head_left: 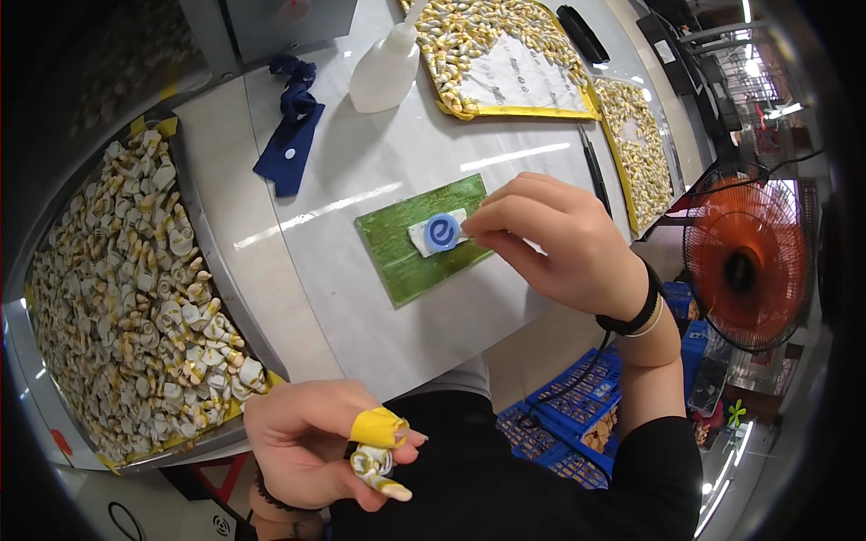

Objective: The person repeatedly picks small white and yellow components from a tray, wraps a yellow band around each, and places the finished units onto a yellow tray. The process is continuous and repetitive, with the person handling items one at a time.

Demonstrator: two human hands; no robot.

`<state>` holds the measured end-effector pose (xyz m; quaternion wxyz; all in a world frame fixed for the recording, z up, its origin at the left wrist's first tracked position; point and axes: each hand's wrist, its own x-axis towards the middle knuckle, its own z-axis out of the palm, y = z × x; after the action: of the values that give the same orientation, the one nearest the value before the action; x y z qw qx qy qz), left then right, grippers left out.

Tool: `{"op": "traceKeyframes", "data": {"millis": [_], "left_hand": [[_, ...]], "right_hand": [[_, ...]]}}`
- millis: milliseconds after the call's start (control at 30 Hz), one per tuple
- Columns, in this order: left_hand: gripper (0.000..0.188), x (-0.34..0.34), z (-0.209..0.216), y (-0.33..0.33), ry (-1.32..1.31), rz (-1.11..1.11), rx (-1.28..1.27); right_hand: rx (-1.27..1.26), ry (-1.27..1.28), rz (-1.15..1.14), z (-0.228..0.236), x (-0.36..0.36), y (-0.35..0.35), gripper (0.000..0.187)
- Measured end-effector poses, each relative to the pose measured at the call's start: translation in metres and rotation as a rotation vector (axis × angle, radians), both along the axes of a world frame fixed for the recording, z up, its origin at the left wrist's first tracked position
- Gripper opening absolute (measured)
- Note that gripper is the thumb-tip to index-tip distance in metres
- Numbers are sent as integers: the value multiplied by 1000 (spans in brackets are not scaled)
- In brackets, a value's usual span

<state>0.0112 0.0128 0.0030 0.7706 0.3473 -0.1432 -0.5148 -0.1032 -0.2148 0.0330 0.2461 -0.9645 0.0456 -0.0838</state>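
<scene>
My left hand [316,442], low in the view, is closed around a small moulded piece [372,462], white and yellow with a curled top and a peach-coloured tip. Yellow tape [380,427] wraps one of its fingers. My right hand [550,236] pinches at the right edge of a light-blue round disc [441,233] marked with a dark-blue swirl. Whether a thin tool sits between those fingertips I cannot make out. Under the disc lies a white block [419,241], on a green rectangular mat [394,285] on the white-covered table.
A large tray [200,257] heaped with similar pieces stands left. Behind the mat are a dark-blue cloth strap [290,149], a white squeeze bottle [383,77] and a yellow-edged tray [519,113]. A dark pen-like tool [594,167], orange fan [745,261] and blue crates [577,397] are right.
</scene>
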Motion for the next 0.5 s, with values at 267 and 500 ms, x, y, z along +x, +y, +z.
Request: {"op": "traceKeyframes", "data": {"millis": [267, 500], "left_hand": [[43, 2, -5, 3, -11, -7, -21], [45, -3, -6, -3, -110, 117, 7]], "right_hand": [[-262, 79, 132, -6, 11, 1, 13], [-260, -35, 93, -17, 12, 7, 12]]}}
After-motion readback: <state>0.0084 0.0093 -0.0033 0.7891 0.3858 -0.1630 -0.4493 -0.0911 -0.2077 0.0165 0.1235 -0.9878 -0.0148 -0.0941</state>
